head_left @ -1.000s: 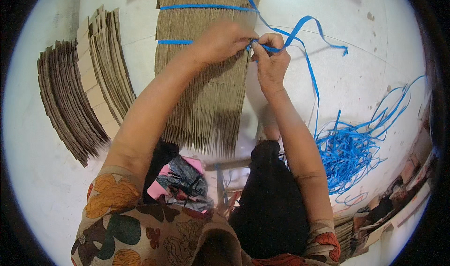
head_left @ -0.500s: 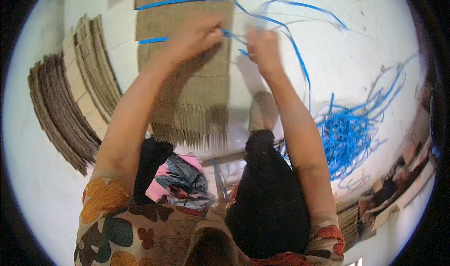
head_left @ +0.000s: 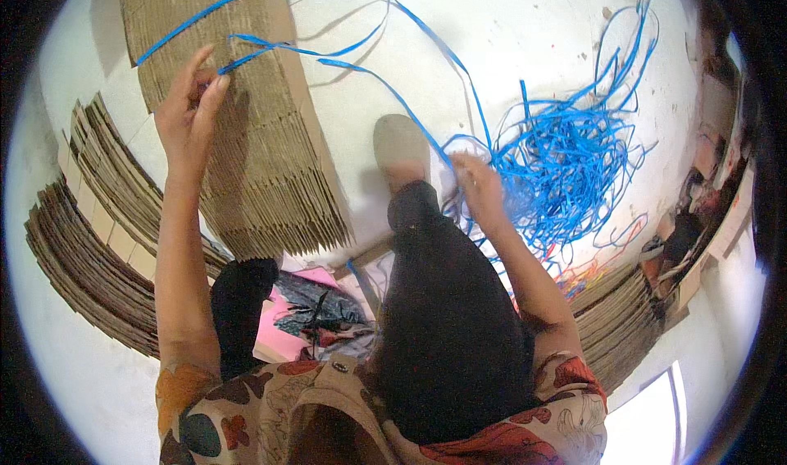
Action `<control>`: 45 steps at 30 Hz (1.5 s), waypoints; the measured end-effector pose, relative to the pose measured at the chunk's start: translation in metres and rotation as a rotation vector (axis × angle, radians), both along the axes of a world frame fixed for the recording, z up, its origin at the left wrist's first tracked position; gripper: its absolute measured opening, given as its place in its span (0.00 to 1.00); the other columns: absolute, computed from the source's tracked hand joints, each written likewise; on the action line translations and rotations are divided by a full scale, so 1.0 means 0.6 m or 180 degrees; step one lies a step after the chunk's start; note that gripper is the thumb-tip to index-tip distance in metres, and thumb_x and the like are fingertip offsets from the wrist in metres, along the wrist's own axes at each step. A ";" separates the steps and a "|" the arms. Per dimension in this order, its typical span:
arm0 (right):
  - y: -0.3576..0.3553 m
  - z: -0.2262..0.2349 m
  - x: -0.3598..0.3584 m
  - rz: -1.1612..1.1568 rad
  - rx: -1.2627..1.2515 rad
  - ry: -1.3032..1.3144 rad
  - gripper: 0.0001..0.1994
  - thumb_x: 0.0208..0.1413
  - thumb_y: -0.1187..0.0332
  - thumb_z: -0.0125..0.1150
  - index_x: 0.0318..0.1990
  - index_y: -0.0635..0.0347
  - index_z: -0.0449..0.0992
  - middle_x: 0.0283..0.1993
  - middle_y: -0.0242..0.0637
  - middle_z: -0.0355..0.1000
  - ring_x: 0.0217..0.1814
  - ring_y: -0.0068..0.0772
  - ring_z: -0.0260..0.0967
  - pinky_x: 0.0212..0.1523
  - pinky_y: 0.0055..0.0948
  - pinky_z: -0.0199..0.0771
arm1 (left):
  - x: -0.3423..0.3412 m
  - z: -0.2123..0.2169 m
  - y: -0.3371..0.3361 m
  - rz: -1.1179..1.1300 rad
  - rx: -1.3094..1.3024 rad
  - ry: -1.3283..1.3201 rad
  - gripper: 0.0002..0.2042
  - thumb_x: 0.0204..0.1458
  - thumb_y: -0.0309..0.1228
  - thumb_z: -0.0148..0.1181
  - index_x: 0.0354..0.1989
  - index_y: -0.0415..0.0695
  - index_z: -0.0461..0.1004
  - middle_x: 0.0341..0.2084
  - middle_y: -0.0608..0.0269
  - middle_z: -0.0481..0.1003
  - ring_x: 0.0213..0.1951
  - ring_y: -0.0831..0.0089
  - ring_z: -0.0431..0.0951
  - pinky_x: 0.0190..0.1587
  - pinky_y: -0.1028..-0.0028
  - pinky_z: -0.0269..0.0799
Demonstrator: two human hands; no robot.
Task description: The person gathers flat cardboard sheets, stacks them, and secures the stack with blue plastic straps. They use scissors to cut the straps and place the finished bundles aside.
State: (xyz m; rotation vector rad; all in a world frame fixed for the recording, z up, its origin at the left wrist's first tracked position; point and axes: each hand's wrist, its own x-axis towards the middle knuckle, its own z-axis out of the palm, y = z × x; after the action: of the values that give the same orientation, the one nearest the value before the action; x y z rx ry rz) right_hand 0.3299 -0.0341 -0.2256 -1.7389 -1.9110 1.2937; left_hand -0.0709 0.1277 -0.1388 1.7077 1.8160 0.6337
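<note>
Cardboard stack point(head_left: 270, 149) lies on the floor point(head_left: 352, 108), near end just past the left knee point(head_left: 246, 293). Sheet edges look loose at that end; a knee bump could splay them. Right hand point(head_left: 482, 188), blurred, looks closed on a loose blue strap point(head_left: 403, 106) beside the strap tangle point(head_left: 566, 157); a fast pull could snag strands and drag the heap along. Tan shoe point(head_left: 402, 141) sits between stack and tangle, so strap could catch under it. Left hand point(head_left: 188, 120) is over the stack, thumb and forefinger tips apart, thumb right at the near blue strap point(head_left: 307, 52); can't tell if it's gripped. If that strap isn't snug, it could slacken and let sheets shift. Farther out, the far blue strap point(head_left: 197, 24) crosses the stack; strap tails overlap there and could tangle.
</note>
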 end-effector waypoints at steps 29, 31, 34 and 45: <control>-0.071 -0.019 0.027 -0.0286 -0.0752 -0.2036 0.12 0.46 0.59 0.52 0.31 0.59 0.69 0.32 0.47 0.69 0.31 0.51 0.69 0.31 0.47 0.67 | 0.243 0.008 -0.115 -0.2080 -0.1152 -0.0368 0.13 0.51 0.33 0.46 0.43 0.42 0.69 0.38 0.52 0.73 0.39 0.56 0.74 0.41 0.63 0.70; -0.064 0.021 0.049 -0.0535 -0.0372 -0.1662 0.10 0.50 0.62 0.50 0.33 0.59 0.69 0.28 0.50 0.69 0.28 0.55 0.68 0.29 0.46 0.67 | 0.253 0.000 -0.118 -0.1928 -0.1362 -0.0533 0.14 0.50 0.33 0.48 0.44 0.41 0.69 0.40 0.52 0.73 0.41 0.56 0.73 0.42 0.64 0.70; 0.017 0.109 0.033 -0.0879 -0.0079 -0.0907 0.09 0.53 0.65 0.49 0.34 0.61 0.70 0.27 0.50 0.69 0.26 0.53 0.67 0.27 0.41 0.65 | 0.285 -0.019 -0.120 -0.1747 -0.0626 -0.1054 0.19 0.48 0.36 0.51 0.47 0.39 0.66 0.40 0.51 0.72 0.41 0.56 0.73 0.42 0.62 0.69; 0.231 0.198 -0.082 -0.1867 -0.1199 0.2027 0.13 0.49 0.66 0.56 0.38 0.67 0.74 0.24 0.32 0.68 0.23 0.20 0.63 0.25 0.18 0.61 | 0.284 -0.008 -0.075 -0.1102 -0.2179 -0.2701 0.14 0.48 0.37 0.55 0.35 0.37 0.71 0.25 0.56 0.73 0.27 0.64 0.73 0.31 0.73 0.67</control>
State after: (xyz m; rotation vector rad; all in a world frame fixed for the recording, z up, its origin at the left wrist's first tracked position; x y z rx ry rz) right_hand 0.2805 0.1044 -0.1068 -1.5786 -0.7754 1.7319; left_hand 0.0993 0.0826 -0.1436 1.0058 0.9369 0.4128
